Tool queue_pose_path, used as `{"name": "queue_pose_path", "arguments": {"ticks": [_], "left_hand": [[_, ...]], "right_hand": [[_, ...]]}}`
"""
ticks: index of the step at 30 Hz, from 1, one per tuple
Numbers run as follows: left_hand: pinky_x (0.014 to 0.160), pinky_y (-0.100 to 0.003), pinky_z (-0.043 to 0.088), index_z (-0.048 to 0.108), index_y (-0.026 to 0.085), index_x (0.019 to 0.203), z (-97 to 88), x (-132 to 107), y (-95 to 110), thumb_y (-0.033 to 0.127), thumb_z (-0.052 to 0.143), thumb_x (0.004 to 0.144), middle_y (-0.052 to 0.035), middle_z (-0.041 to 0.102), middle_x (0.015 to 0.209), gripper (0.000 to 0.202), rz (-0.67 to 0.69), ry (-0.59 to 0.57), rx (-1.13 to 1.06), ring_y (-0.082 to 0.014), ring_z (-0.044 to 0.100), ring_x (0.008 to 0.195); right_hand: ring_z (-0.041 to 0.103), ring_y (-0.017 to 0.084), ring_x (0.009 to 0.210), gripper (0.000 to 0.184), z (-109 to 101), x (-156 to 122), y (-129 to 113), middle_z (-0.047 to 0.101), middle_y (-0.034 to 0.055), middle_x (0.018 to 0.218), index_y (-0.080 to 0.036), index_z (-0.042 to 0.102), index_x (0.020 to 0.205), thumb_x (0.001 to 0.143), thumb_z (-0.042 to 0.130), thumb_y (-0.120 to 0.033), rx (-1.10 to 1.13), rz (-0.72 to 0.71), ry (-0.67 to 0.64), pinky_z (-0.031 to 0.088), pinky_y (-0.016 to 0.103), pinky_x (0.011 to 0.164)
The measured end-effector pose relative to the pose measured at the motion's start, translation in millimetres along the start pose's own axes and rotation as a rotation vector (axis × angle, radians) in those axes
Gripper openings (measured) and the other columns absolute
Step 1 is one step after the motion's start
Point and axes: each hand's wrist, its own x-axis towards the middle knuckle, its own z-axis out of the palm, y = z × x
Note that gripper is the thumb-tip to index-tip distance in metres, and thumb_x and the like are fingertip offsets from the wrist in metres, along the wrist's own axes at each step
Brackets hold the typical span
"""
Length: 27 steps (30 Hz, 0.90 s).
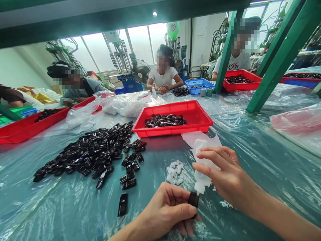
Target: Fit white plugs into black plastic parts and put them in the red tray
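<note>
Our left hand (164,212) has its fingers (182,211) clamped on a glossy, rounded black plastic piece (193,199), whose top touches a crumpled white sheet (202,167) pinched by our right hand (224,175), above the filmy plastic-covered worktop (50,207), beside a heap of black pieces (92,150).

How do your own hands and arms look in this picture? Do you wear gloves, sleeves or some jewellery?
My slender bare left hand and slender bare right hand wear no gloves. My bare left forearm and bare right forearm show no sleeve in view. I see no ring, watch or bracelet, and the fingernails look short.
</note>
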Motion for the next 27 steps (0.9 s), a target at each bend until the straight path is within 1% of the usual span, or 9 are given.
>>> {"name": "queue_pose_path", "arguments": {"ticks": [2, 4, 8, 10, 13, 16, 19, 22, 27], "left_hand": [[0.043, -0.015, 0.043, 0.069, 0.006, 0.073, 0.4, -0.7, 0.0, 0.033, 0.072, 0.067, -0.0055, 0.062, 0.062, 0.028, 0.007, 0.031, -0.018, -0.0078, 0.057, 0.045], [0.043, -0.015, 0.044, 0.07, 0.007, 0.075, 0.8, -1.2, 0.1, 0.032, 0.073, 0.065, -0.0073, 0.065, 0.069, 0.027, 0.012, 0.057, -0.028, -0.0083, 0.059, 0.047], [0.045, -0.015, 0.045, 0.07, 0.008, 0.075, 2.1, -1.1, 1.3, 0.029, 0.075, 0.063, -0.0088, 0.067, 0.072, 0.025, 0.023, 0.093, -0.014, -0.0091, 0.06, 0.05], [0.047, -0.016, 0.046, 0.071, 0.008, 0.075, 2.8, -1.3, 2.3, 0.028, 0.075, 0.063, -0.0091, 0.068, 0.073, 0.024, 0.035, 0.117, -0.004, -0.0095, 0.06, 0.052], [0.049, -0.017, 0.046, 0.072, 0.009, 0.079, 2.9, -1.9, 3.1, 0.027, 0.074, 0.063, -0.0091, 0.068, 0.075, 0.024, 0.046, 0.15, 0.013, -0.0106, 0.061, 0.055], [0.05, -0.017, 0.046, 0.072, 0.01, 0.08, 2.1, -1.8, 2.7, 0.027, 0.073, 0.064, -0.0089, 0.069, 0.078, 0.024, 0.063, 0.177, 0.025, -0.011, 0.062, 0.057], [0.05, -0.017, 0.047, 0.071, 0.01, 0.081, 1.1, -0.8, 3.0, 0.027, 0.073, 0.065, -0.0089, 0.069, 0.079, 0.023, 0.081, 0.195, 0.027, -0.0105, 0.062, 0.057], [0.05, -0.017, 0.047, 0.071, 0.009, 0.081, 0.4, -0.3, 4.1, 0.029, 0.071, 0.067, -0.0095, 0.069, 0.08, 0.024, 0.082, 0.211, 0.031, -0.0104, 0.062, 0.056], [0.048, -0.015, 0.047, 0.07, 0.006, 0.079, -0.3, 0.2, 3.4, 0.035, 0.064, 0.074, -0.0115, 0.068, 0.08, 0.03, 0.076, 0.203, 0.002, -0.0105, 0.063, 0.055]], "right_hand": [[0.054, 0.023, 0.106, 0.039, 1.0, 0.4, 5.9, 0.061, 0.0085, 0.107, -0.022, 0.058, 0.102, 0.079, 0.038, 0.002, 0.018, 0.069, 0.02, 0.038, 0.043, 0.086], [0.056, 0.024, 0.103, 0.031, 1.1, 1.5, 16.6, 0.061, 0.0089, 0.108, -0.021, 0.056, 0.108, 0.081, 0.047, -0.01, 0.076, 0.222, 0.066, 0.042, 0.041, 0.083], [0.062, 0.023, 0.083, 0.03, 0.9, 4.2, 51.8, 0.068, 0.0044, 0.094, -0.021, 0.061, 0.099, 0.071, 0.063, -0.034, 0.219, 0.789, 0.119, 0.048, 0.037, 0.072], [0.063, 0.024, 0.079, 0.028, 2.8, 3.9, 71.6, 0.068, 0.0057, 0.088, -0.018, 0.062, 0.093, 0.07, 0.064, -0.033, 0.211, 0.924, 0.115, 0.049, 0.035, 0.066], [0.061, 0.021, 0.068, 0.022, 8.4, 0.2, 95.3, 0.066, 0.0058, 0.077, -0.014, 0.061, 0.085, 0.07, 0.065, -0.03, 0.146, 1.05, 0.089, 0.047, 0.031, 0.057], [0.058, 0.014, 0.063, 0.018, 14.2, -4.4, 107.4, 0.062, 0.001, 0.073, -0.013, 0.059, 0.083, 0.078, 0.062, -0.03, 0.077, 1.167, 0.019, 0.048, 0.029, 0.058], [0.058, 0.011, 0.069, 0.019, 17.5, -6.1, 110.1, 0.061, 0.0007, 0.082, -0.014, 0.059, 0.088, 0.086, 0.054, -0.032, 0.045, 1.245, -0.06, 0.05, 0.029, 0.064], [0.06, 0.014, 0.079, 0.021, 17.7, -5.7, 109.1, 0.061, 0.0033, 0.092, -0.014, 0.058, 0.097, 0.086, 0.054, -0.032, 0.045, 1.283, -0.085, 0.05, 0.033, 0.07], [0.058, 0.02, 0.092, 0.04, 8.1, -5.5, 108.5, 0.056, 0.0084, 0.112, -0.016, 0.047, 0.12, 0.084, 0.056, -0.033, 0.081, 1.261, 0.031, 0.05, 0.038, 0.075]]}}
